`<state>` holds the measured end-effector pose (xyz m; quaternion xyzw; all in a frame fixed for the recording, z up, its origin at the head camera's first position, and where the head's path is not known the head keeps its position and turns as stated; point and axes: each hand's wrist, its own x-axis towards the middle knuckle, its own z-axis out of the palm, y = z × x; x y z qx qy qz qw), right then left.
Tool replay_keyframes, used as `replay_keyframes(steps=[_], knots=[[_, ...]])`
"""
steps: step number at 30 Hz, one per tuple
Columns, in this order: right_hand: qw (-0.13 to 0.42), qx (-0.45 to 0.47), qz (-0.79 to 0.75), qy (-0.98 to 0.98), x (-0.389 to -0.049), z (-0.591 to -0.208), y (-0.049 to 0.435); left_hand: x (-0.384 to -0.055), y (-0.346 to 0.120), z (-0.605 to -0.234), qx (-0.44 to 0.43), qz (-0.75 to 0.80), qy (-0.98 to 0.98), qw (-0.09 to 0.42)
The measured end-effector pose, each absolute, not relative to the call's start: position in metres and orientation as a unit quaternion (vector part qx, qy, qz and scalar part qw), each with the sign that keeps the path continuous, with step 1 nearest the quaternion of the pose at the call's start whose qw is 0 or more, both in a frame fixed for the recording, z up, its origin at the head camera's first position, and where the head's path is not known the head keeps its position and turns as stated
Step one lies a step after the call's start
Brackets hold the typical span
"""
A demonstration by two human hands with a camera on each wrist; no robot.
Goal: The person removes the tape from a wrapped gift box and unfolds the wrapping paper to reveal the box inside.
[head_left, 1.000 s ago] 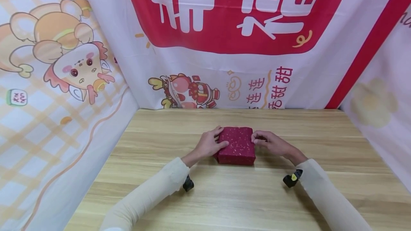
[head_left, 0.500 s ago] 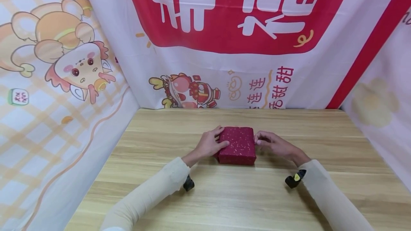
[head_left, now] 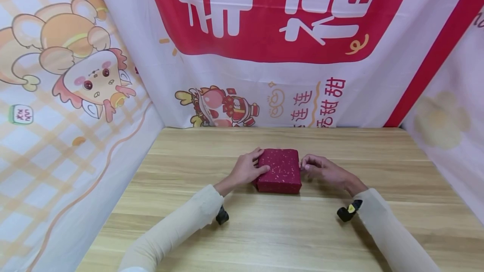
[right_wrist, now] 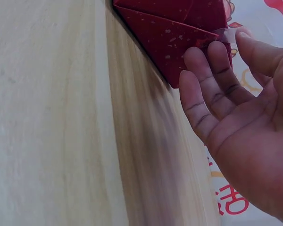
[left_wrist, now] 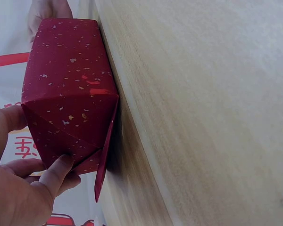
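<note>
Head view: red wrapped box (head_left: pixel 279 169) on the table (head_left: pixel 272 230), likely light, stiff, its paper (left_wrist: pixel 66 61) easily creased, so best held by the sides. Squarish top up, folded ends (left_wrist: pixel 66 125) left and right, long axis unclear. Left hand (head_left: pixel 245 170) curls round one end; right hand (head_left: pixel 327 173), half-curled, pinches clear tape (right_wrist: pixel 225 35) at the other.

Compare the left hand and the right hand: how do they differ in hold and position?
The left hand grips the red box itself; the right hand pinches a clear strip at the box's right end. The left hand's thumb lies over the top face, while the right hand is beside the box. Both come out of pale sleeves.
</note>
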<state>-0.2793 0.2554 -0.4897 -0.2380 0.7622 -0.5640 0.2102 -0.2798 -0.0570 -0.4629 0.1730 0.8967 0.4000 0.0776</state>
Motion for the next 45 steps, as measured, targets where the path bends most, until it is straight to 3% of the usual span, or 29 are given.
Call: replay_keyframes(steps=[8, 18, 23, 33, 45], knots=[[0.177, -0.203, -0.557, 0.786, -0.276, -0.487, 0.261, -0.279, -0.057, -0.463, 0.172, 0.399, 0.897, 0.077], [0.082, -0.142, -0.539, 0.826, -0.273, -0.48, 0.249, -0.278, -0.057, -0.466, 0.17, 0.408, 0.894, 0.075], [0.068, -0.127, -0.546, 0.825, -0.268, -0.463, 0.241, -0.276, -0.056, -0.465, 0.169, 0.413, 0.892, 0.071], [0.157, -0.099, -0.616, 0.766, -0.261, -0.449, 0.231, -0.27, -0.053, -0.467, 0.129, 0.416, 0.899, 0.048], [0.201, -0.049, -0.589, 0.782, -0.255, -0.455, 0.224, -0.262, -0.05, -0.471, 0.066, 0.464, 0.883, 0.031]])
